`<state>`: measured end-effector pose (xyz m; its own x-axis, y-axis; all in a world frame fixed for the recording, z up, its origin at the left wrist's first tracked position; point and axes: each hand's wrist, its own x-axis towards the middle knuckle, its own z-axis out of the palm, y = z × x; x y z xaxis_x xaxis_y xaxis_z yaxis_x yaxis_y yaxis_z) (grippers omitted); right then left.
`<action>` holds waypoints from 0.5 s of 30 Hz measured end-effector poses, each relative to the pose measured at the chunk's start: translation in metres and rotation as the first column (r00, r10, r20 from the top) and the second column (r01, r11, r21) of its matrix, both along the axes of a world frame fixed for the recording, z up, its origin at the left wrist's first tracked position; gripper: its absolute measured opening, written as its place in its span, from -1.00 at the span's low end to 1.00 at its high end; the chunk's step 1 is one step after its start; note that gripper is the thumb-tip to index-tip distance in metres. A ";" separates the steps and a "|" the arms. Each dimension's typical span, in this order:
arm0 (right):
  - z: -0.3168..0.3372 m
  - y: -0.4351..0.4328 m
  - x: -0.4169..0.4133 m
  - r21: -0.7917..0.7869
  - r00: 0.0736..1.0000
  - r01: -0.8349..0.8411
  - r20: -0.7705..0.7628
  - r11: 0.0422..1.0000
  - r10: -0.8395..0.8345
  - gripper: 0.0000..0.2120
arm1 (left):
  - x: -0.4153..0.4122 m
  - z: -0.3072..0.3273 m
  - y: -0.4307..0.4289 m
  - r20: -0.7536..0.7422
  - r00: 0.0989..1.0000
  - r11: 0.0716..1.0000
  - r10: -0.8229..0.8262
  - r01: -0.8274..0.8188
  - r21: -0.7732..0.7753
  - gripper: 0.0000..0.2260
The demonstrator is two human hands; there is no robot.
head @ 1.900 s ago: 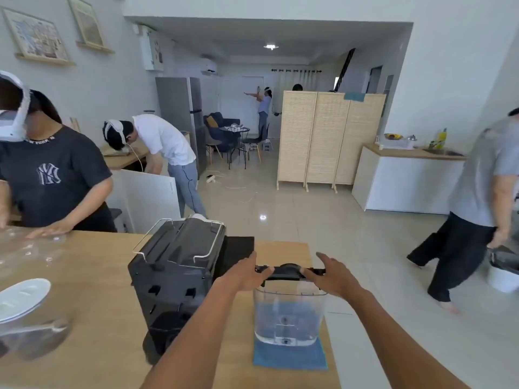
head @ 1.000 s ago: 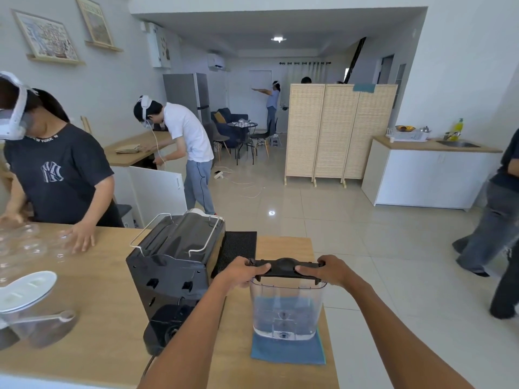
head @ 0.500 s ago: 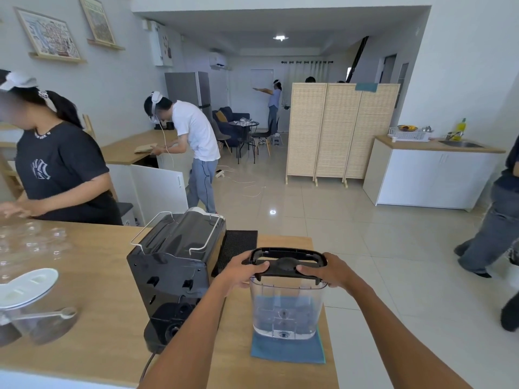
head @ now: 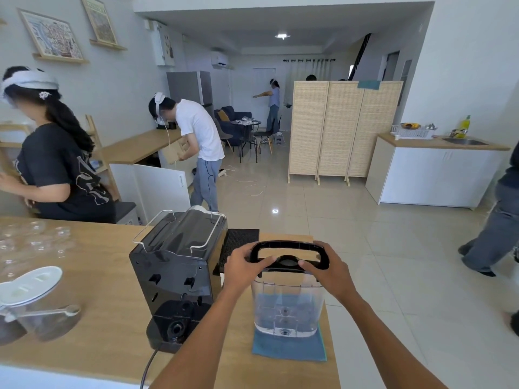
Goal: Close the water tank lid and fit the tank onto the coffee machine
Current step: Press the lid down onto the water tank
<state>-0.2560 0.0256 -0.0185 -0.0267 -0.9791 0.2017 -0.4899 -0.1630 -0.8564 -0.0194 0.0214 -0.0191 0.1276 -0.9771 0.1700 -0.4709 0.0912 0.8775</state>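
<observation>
A clear plastic water tank point(head: 287, 310) stands upright on a blue cloth point(head: 289, 349) near the wooden counter's right end. Its black lid point(head: 289, 255) is tilted up, its underside rim facing me. My left hand point(head: 243, 266) grips the lid's left side and my right hand point(head: 330, 272) grips its right side, thumbs on the lid's centre. The black coffee machine point(head: 174, 270) stands just left of the tank, its back side with the tank slots toward me.
A black mat point(head: 238, 245) lies behind the machine. Glass jars with a white lid and scoop point(head: 33, 304) sit at the counter's left. The machine's cord point(head: 148, 366) drops over the front edge. A person in a black shirt point(head: 56, 169) stands beyond the counter; others move on the floor.
The lid has swung further up from flat on the tank, with both hands still on it. The person in black has turned away to the left.
</observation>
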 end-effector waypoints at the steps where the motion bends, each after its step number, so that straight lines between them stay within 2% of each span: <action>1: -0.001 0.001 0.002 -0.007 1.000 0.004 0.014 1.000 -0.003 -0.41 | -0.006 0.002 0.001 -0.014 1.000 1.000 0.017 -0.017 0.025 -0.38; 2: -0.002 0.002 0.004 -0.018 1.000 0.006 0.031 1.000 -0.006 -0.41 | -0.013 0.006 0.002 -0.023 0.999 0.998 0.033 -0.031 0.054 -0.31; 4: -0.003 0.003 0.007 -0.044 0.998 0.013 0.055 0.999 -0.011 -0.41 | -0.022 0.013 0.004 -0.080 0.995 0.995 0.058 -0.051 0.088 -0.31; 9: -0.010 0.007 0.007 -0.104 0.998 0.036 0.052 0.994 -0.031 -0.41 | -0.023 0.013 0.008 -0.200 0.976 0.995 0.084 -0.071 0.068 -0.51; 15: -0.015 0.015 0.009 -0.178 0.993 0.096 0.091 0.979 -0.080 -0.59 | -0.022 0.010 0.013 -0.121 0.990 0.995 0.066 -0.056 0.084 -0.46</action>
<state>-0.2472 0.0408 -0.0335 -0.1352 -0.9193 0.3696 -0.4374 -0.2794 -0.8548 -0.0409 0.0348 -0.0091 0.2022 -0.9768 0.0705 -0.3608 -0.0074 0.9326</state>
